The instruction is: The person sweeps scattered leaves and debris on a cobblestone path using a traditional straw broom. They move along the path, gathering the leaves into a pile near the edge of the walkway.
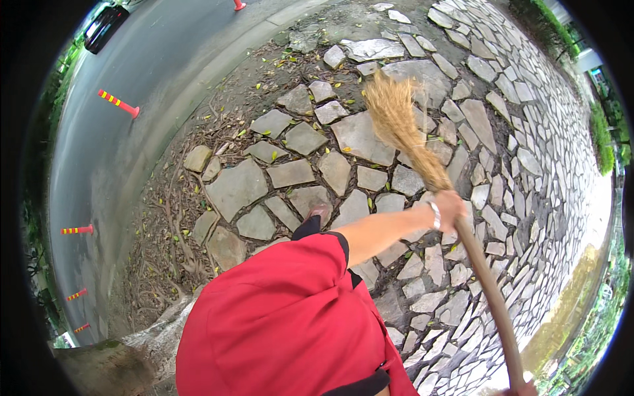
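A straw broom [396, 111] with a long wooden handle [488, 277] stretches diagonally across the right half of the view. My left hand [449, 210], with a white bracelet at the wrist, grips it just below the bound straw. My right hand [520, 389] is at the bottom edge, mostly cut off, around the far end of the handle. The straw head fans out over flat paving stones [364, 136]; I cannot tell whether it touches them. Yellow and green leaves lie scattered in the soil gaps. My shoe [319, 211] rests on a stone left of the broom.
Exposed roots and leaf litter [173, 232] border the paving on the left, near a tree trunk [158, 341]. Beyond the kerb runs a road [148, 69] with red-and-yellow posts [119, 103] and a dark car [105, 28]. Hedges [602, 138] stand at the far right.
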Tool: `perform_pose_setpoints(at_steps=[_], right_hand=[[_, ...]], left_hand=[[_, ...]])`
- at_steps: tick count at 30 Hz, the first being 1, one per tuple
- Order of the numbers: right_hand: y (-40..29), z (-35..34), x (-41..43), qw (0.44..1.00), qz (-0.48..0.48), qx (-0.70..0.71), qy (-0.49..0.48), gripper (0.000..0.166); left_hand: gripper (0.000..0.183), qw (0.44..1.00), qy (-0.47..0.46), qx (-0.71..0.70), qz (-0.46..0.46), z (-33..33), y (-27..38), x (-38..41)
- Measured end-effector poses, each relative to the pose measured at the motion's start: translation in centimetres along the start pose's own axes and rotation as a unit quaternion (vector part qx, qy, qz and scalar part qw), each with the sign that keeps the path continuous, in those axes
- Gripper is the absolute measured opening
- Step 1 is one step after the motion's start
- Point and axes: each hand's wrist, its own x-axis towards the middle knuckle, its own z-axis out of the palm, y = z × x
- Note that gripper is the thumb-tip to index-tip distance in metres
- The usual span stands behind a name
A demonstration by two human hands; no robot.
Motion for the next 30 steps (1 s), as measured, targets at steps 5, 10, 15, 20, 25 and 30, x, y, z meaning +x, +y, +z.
perform_pose_setpoints(at_steps=[5, 10, 15, 20, 25, 30], right_hand=[[8.9, 6.9, -1.3, 0.970, 0.216, 0.106, -0.034, 0.038], [12.6, 0.5, 3.3, 0.927, 0.340, 0.101, 0.124, 0.039], [11.2, -4.5, 8.2, 0.937, 0.255, 0.227, 0.078, 0.031], [5.5, 4.2, 12.5, 0.974, -0.134, -0.173, -0.057, 0.029], [11.8, 14.5, 5.8, 0.967, 0.102, 0.218, -0.087, 0.049], [19.9, 12.9, 0.8, 0.900, 0.414, 0.128, -0.057, 0.041]], left_hand=[[0.015, 0.953, -0.174, -0.066, -0.241, 0.3, -4.5, -16.1], [0.017, 0.942, -0.261, -0.070, -0.199, -3.2, 1.8, -20.7], [0.014, 0.970, -0.194, -0.070, -0.132, -8.2, 4.9, -15.7], [0.017, 0.997, 0.014, 0.016, -0.078, -8.5, -1.6, -5.6], [0.021, 0.963, 0.016, -0.026, -0.266, -5.2, -10.2, -9.7], [0.014, 0.932, -0.033, 0.014, -0.362, -2.7, -5.6, -24.9]])
